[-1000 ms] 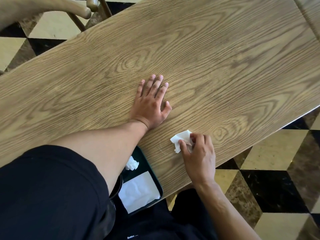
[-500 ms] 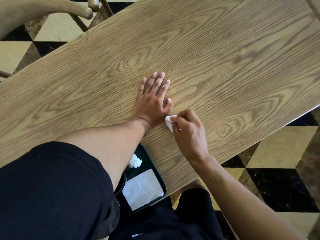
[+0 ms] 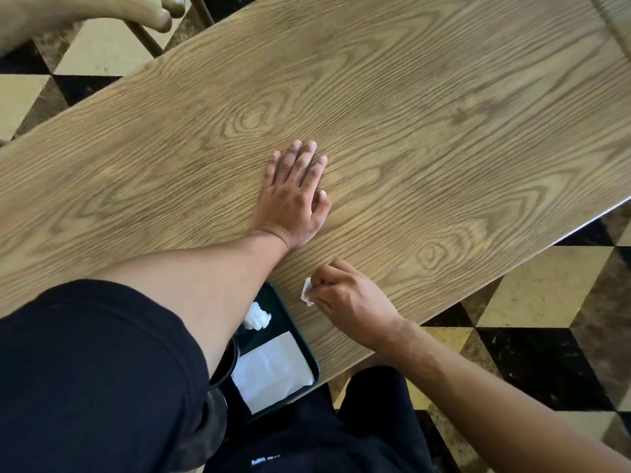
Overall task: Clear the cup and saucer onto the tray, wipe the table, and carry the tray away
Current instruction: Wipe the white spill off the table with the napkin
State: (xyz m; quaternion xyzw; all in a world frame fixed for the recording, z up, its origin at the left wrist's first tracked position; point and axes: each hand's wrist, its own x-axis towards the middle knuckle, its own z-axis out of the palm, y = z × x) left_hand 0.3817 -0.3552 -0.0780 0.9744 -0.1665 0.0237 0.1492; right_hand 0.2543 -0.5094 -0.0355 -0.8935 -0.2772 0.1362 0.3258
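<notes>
- Since half a second ago, the right hand (image 3: 345, 298) has drawn its tissue (image 3: 306, 292) back from beside the left thumb toward the near edge of the tabletop (image 3: 444, 131), close to the tray (image 3: 300, 339). The left hand (image 3: 293, 196) has barely shifted.
- The right hand's grip is closed on the small white tissue, pinched between thumb and curled fingers, with only a corner showing, pressed to the wood.
- The left hand lies flat and open, palm down, holding nothing; from here it looks like a brace for leaning in.
- The dark green tray sits at the near edge, partly hidden under the left forearm. On it I can see a crumpled white wad (image 3: 256, 316) and a flat white paper napkin (image 3: 269, 367). A dark rounded rim (image 3: 228, 367) shows under the arm; it may be the cup or saucer, but I cannot tell.
- No cup or saucer stands on the open tabletop, so I judge the clearing done and the wiping under way.
- To wipe well, I would say: spread the tissue flatter under the fingers for more contact, work in overlapping strokes along the grain toward the tray edge, and lift the left hand so the patch beneath it gets covered.
- The tissue is small and thin; heavy pressure could shred it.
</notes>
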